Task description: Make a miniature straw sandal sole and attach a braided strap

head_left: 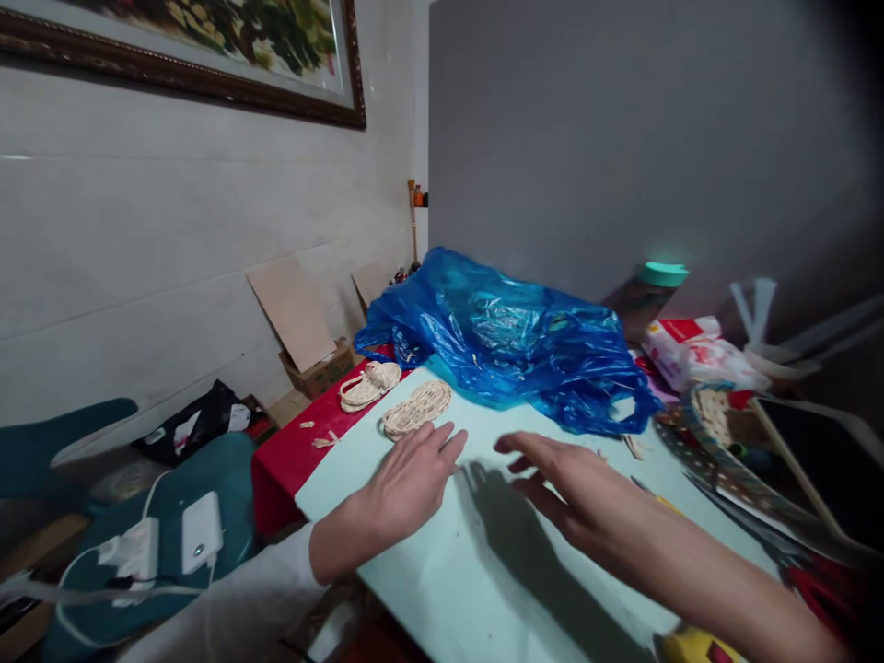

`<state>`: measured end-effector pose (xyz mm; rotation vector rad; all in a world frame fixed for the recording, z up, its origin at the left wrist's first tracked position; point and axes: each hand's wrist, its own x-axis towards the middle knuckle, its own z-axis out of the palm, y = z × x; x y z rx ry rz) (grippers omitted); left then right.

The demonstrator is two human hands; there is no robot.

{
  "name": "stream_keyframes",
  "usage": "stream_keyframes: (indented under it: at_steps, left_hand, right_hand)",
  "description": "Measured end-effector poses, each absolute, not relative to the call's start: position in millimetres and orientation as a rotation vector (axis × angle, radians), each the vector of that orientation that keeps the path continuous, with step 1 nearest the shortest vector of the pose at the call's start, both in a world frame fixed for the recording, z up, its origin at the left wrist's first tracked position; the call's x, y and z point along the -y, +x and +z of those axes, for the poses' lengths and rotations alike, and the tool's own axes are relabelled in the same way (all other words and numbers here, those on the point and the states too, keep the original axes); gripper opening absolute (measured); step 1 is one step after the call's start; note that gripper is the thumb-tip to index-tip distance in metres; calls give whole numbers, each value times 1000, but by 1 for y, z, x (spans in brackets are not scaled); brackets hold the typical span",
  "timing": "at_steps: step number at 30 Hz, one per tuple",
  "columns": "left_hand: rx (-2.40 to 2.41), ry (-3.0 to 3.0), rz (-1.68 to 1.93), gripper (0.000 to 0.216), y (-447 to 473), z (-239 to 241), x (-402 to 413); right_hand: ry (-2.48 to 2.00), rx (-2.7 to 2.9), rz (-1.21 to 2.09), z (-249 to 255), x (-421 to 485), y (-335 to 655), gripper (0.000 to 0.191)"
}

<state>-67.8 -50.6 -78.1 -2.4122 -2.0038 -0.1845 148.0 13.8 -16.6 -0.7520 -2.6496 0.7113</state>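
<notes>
Oval woven piece [418, 407]: lying on the surface [428, 571], its long axis running rightward and away from us.
Left hand [412, 471]: we are holding it nearer, palm down, fingers unclosed, the piece just beyond; contact we cannot tell.
Right hand [552, 470]: hovering farther right, fingers apart, gripping nothing.

I note, taking sides from the seated worker: woven sole [418, 410] on the table [428, 562], just beyond the left hand [414, 474]; contact unclear. Woven slipper [371, 385] lies left of the sole. Right hand [552, 474] is above the tabletop, right of the left hand. Plastic bag [497, 322] lies behind both. To its right: bottle [642, 295], packet [697, 354], then, nearer, basket [692, 419] with tablet [821, 460] against it. Left of the table, a chair [238, 470] bears a power bank [201, 532].
</notes>
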Motion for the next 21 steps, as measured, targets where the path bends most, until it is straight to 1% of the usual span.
stream_keyframes:
  at_steps: [2,7,9,13,15,17,19,21]
  left_hand:
    - [1991,-2398,-219,45,-67,-76,53]
    - [2121,-2242,-227,42,-78,-76,58]
    - [2154,-2194,-207,42,-86,-80,59]
    - [2138,-2170,-299,39,-97,-80,58]
    - [2090,-2231,-463,37,-96,-69,58]
    - [1986,-2315,-737,35,-92,-52,62]
    - [1856,-2375,-1000,33,-90,-40,75]
    - [1938,-2303,-1134,35,-93,-45,99]
  right_hand:
    - [-933,2706,793,-21,-35,121,40]
    - [-979,2710,819,-44,-69,62,47]
    - [-948,2722,830,-49,-70,46,46]
    - [-906,2756,828,-49,-64,29,34]
    - [-896,2759,828,-43,-61,31,31]
    - [-886,2753,837,-28,-54,42,33]
    - [-853,2692,853,-3,-41,65,32]
    - [-699,2457,886,24,-20,97,25]
